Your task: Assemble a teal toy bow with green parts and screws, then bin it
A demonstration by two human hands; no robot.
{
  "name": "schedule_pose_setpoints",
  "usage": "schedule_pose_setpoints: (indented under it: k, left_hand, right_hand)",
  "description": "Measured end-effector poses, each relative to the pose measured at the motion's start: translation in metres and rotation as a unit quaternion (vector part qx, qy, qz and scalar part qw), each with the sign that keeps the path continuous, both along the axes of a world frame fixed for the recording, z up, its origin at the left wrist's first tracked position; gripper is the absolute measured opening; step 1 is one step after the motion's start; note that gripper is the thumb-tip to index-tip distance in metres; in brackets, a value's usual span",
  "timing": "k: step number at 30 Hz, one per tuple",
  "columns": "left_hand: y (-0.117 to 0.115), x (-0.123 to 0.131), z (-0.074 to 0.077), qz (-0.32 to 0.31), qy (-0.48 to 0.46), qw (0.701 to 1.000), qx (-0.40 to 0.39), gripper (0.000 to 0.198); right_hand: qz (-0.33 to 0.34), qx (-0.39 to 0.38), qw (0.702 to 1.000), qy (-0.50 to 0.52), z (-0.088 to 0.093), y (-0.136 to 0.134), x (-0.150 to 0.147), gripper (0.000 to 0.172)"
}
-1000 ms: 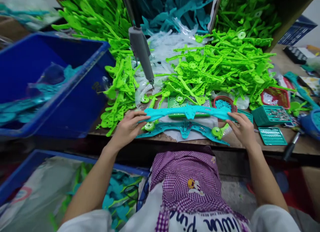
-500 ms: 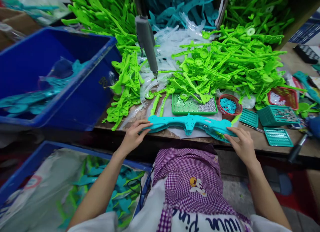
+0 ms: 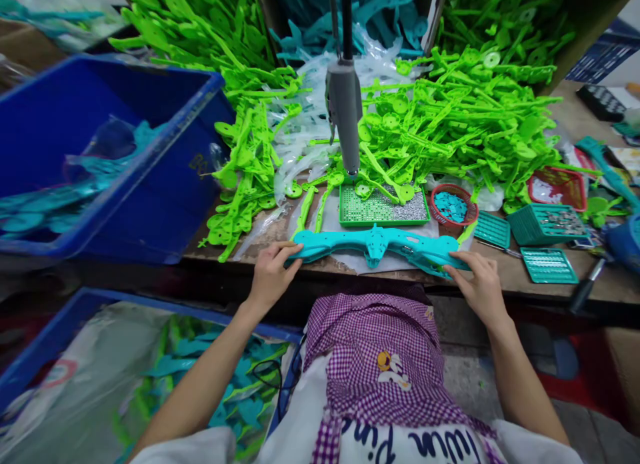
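A long turquoise plastic part (image 3: 345,241) with a raised hub in its middle lies across the front of the bench. My left hand (image 3: 273,271) pinches its left end between thumb and fingers. At the other end, my right hand (image 3: 477,281) is closed on the part in the same way. Behind the part sits a green tray (image 3: 380,223) with rows of holes and small silvery pieces. Over that tray hangs a grey electric screwdriver (image 3: 344,117), tip down, touched by neither hand.
Piles of bright green plastic parts (image 3: 480,124) cover the back. A blue bin (image 3: 165,171) stands at left, another blue crate (image 3: 65,321) below it. To the right are a red round basket (image 3: 473,214), a teal stacked tray (image 3: 530,224) and a red basket (image 3: 580,197).
The hanging screwdriver has swung to the right, now over the green tray. Both hands keep their hold on the turquoise part; the whole view has shifted slightly.
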State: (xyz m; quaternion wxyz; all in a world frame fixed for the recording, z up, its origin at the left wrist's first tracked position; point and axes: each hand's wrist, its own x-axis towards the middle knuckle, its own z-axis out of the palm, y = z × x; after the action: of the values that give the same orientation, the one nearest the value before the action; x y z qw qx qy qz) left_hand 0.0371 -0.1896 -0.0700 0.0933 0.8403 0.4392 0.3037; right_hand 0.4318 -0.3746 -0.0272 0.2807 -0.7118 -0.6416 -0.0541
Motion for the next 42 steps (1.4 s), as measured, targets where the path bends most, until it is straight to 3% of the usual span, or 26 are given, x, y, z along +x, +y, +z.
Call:
schedule_pose_setpoints:
  k: [5,9,17,24,29,36,42]
  left_hand:
    - [0.003,-0.004,0.005,-0.031,-0.001,1.0,-0.006,0.019]
    - [0.011,-0.005,0.008,-0.061,-0.003,0.997,-0.045,0.017]
    - [0.028,-0.007,0.018,-0.112,0.046,0.987,-0.105,0.027]
    - [0.03,-0.003,0.028,-0.115,0.046,0.983,-0.139,0.046]
    - [0.036,-0.001,0.028,-0.105,0.044,0.983,-0.144,0.057]
    - [0.041,-0.001,0.029,-0.113,0.043,0.979,-0.163,0.06]
    - [0.04,-0.002,0.025,-0.109,0.037,0.98,-0.16,0.063]
  right_hand:
    - [0.02,-0.069,0.994,0.078,0.0,0.0,0.001,0.03]
    - [0.009,-0.063,0.987,0.15,0.005,0.001,0.003,0.029]
    - [0.042,-0.121,0.978,0.163,-0.001,0.006,0.012,0.03]
    - [-0.018,-0.113,0.986,0.118,-0.011,-0.009,0.002,0.029]
    - [-0.042,-0.103,0.985,0.131,-0.016,-0.002,0.003,0.027]
    - [-0.012,-0.126,0.972,0.199,-0.017,-0.002,0.012,0.027]
    - [-0.047,-0.1,0.987,0.116,-0.031,-0.001,0.003,0.022]
